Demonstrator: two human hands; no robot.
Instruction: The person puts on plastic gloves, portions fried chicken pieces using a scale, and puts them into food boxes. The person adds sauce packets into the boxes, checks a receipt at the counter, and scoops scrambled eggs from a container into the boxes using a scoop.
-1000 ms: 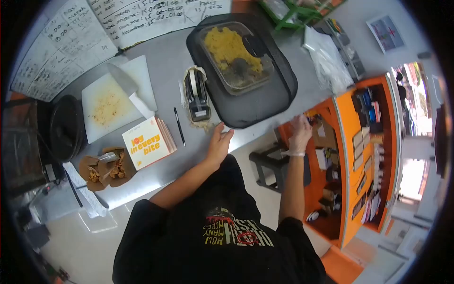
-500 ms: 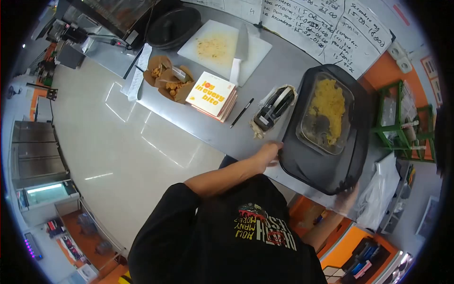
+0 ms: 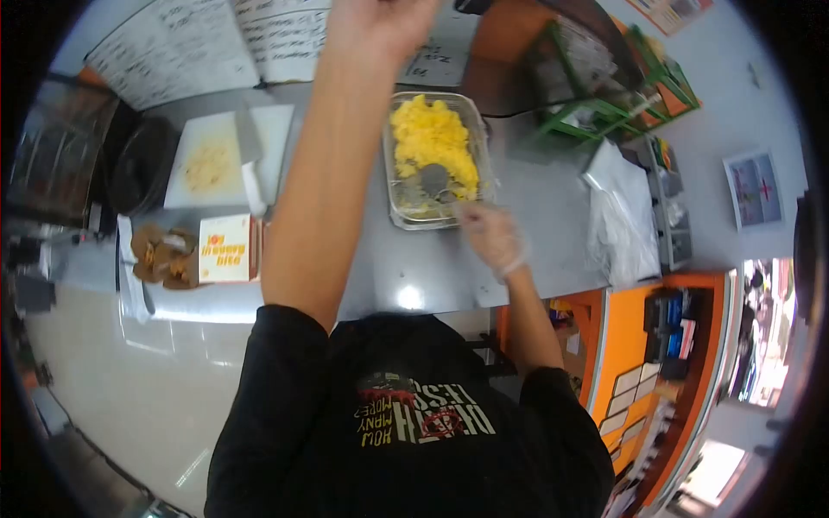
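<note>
A clear rectangular container of yellow, crumbly food stands on the metal counter. A grey round-bowled spoon lies in the food. My right hand, in a clear plastic glove, is at the container's near right corner beside the spoon's handle. Its fingers are drawn together; whether they grip the spoon or the rim is unclear. My left hand is raised at the top edge, blurred, its fingers cut off by the frame. A dark see-through cover is tilted up behind the container.
Left of my forearm are a white cutting board with a knife, a black tub, a stack of printed boxes and brown food cartons. Green racks and plastic bags stand right.
The dark cover has come off the container and is now up behind it. My left hand has gone from the cover's edge to the top of view; my right is at the container. The view has turned.
</note>
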